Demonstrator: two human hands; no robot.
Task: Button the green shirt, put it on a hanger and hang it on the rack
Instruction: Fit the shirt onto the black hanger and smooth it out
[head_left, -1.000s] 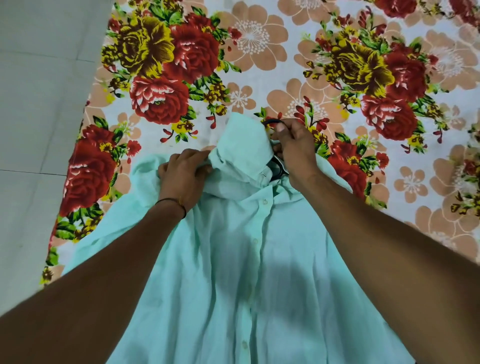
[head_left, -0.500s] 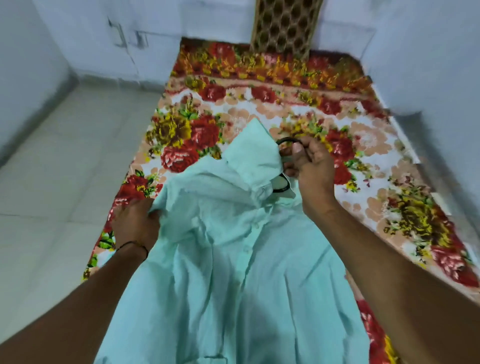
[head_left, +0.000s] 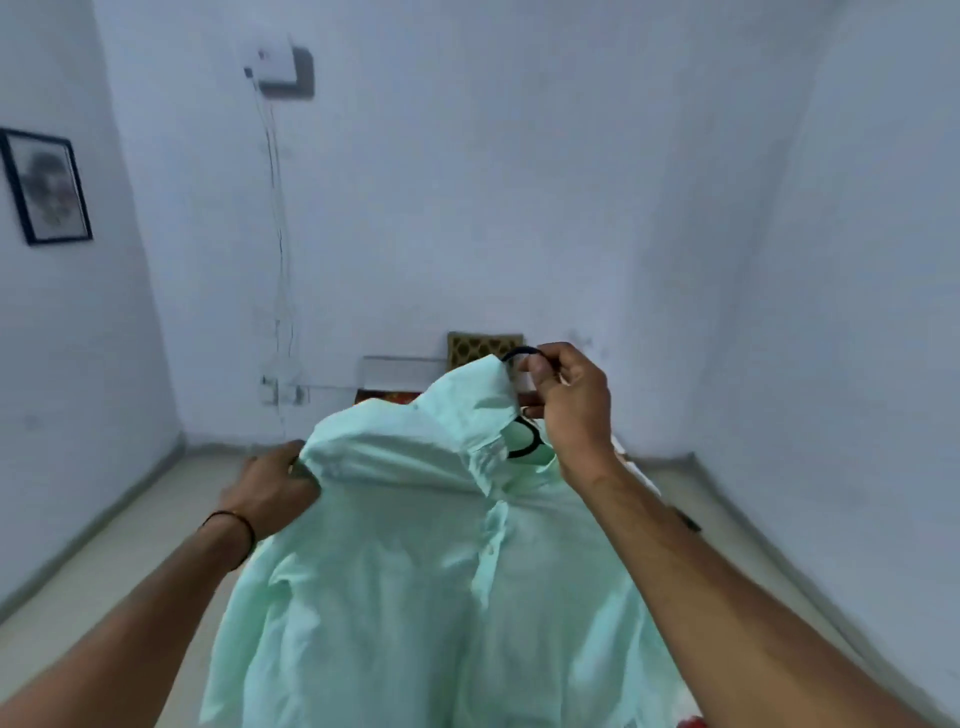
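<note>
Room: pale bluish walls (head_left: 519, 182), light floor (head_left: 104, 545). Green shirt (head_left: 415, 571): mint, front placket facing the camera, held up in mid-air before the person, collar uppermost. Right hand (head_left: 571, 410): grip closed round the hook of the black hanger (head_left: 522, 351), just above the collar; more of the hanger shows inside the neck opening. Left hand (head_left: 270, 488): grip bunching the shirt's shoulder on the person's left. Framed picture (head_left: 49, 187): left wall. Wall box (head_left: 285, 70): back wall, cables hanging below. Dark wrist thread (head_left: 236, 525): left wrist.

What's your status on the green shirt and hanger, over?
Right hand pinching hanger hook; left hand gripping green shirt at the shoulder. Shirt held up on hanger. Rack not in view; nothing blocking.
</note>
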